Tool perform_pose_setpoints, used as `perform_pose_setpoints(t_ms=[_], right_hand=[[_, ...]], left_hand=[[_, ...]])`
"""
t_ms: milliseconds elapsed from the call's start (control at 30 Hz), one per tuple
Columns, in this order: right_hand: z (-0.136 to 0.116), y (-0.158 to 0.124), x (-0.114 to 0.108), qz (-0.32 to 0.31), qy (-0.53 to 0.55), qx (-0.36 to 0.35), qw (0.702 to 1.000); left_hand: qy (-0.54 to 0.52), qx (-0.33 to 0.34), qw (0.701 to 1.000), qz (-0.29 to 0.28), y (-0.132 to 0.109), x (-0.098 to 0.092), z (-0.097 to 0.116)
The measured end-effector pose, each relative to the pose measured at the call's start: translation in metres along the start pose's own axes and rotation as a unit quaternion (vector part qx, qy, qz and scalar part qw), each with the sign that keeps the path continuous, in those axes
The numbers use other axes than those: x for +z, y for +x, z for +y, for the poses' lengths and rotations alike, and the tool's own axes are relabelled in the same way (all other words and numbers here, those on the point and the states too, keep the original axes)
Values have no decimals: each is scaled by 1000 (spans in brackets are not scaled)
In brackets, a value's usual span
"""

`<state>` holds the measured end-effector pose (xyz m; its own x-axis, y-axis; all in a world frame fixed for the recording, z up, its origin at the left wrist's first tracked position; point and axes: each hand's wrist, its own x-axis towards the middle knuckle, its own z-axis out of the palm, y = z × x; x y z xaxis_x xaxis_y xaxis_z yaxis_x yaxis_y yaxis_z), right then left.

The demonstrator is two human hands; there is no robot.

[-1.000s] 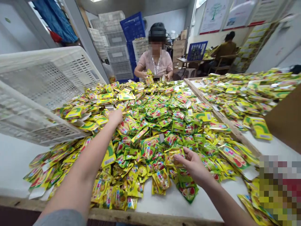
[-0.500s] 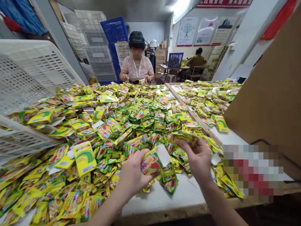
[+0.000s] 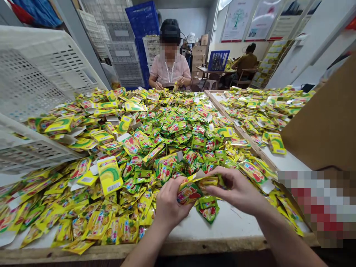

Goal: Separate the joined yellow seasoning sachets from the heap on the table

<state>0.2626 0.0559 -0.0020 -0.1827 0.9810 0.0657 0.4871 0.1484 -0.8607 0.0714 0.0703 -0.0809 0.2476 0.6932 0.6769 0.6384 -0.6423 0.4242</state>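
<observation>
Across the white bench [image 3: 222,222], foil sachets [image 3: 167,144] are lying heaped, while the left hand [image 3: 169,207] and right hand [image 3: 236,189] are pinching one yellow sachet [image 3: 189,193] closely, holding it just clear of the pile.

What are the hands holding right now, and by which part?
A yellow-green foil sachet, the left hand pinching one end, the right hand the other.
</observation>
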Motion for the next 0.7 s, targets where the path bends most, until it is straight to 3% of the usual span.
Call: perform_pose_setpoints(t_ms=[100, 267, 367, 433, 500, 567, 633, 700], right_hand=[[2, 5, 4, 8, 22, 22, 999], [10, 6, 36, 194, 79, -10, 978], [15, 2, 50, 326, 26, -93, 940], [17, -2, 57, 361, -39, -134, 922], [18, -6, 60, 326, -80, -140, 932], [18, -9, 62, 247, -87, -117, 958], [20, -8, 60, 168, -69, -87, 980], [23, -4, 57, 127, -17, -55, 990]], left_hand=[[32, 23, 999, -12, -1, -1, -1], [19, -11, 999, -36, -1, -2, -2], [-6, -32, 999, -21, -1, -3, 2], [-18, -37, 999, -19, -1, -3, 5], [-26, -42, 999, -22, -1, -2, 6], [-29, -55, 998, -27, -1, -1, 6], [-36, -69, 996, -39, 0, 0, 5], [-62, -87, 992, -59, 3, 1, 5]])
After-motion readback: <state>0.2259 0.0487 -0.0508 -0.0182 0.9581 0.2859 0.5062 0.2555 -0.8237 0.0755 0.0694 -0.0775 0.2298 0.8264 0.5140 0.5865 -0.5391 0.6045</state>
